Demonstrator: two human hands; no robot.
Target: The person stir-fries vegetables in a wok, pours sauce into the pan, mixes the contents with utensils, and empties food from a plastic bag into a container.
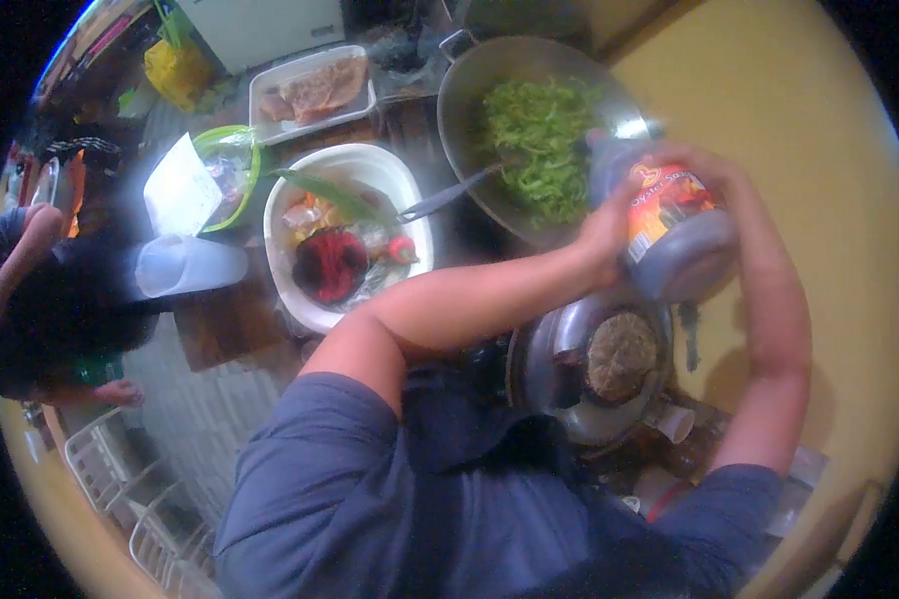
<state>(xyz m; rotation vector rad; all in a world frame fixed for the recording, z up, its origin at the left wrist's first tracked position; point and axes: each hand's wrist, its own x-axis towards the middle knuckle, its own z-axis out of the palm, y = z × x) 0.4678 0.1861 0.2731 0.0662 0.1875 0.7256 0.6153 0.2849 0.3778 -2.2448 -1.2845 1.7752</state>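
Both my hands are around a large oyster sauce bottle [681, 262], tilted with its neck end toward the wok. My left hand [609, 232] grips its near left side, while my right hand [694, 165] wraps over its upper right side. Blur hides the bottle's mouth, so I cannot tell whether sauce flows. Below and left of the neck, the wide metal wok [461, 110] holds sliced green vegetables [544, 150]. A grey-handled utensil [449, 196] leans over the wok's left rim, its far end among the greens.
Left of the wok stands a white basin [278, 270] with packets and a dark red bowl. Behind it sits a tray [255, 105] of meat. A metal pot [659, 334] is near my body. At far left, another person's hand [120, 392] shows beside a translucent pitcher [190, 265].
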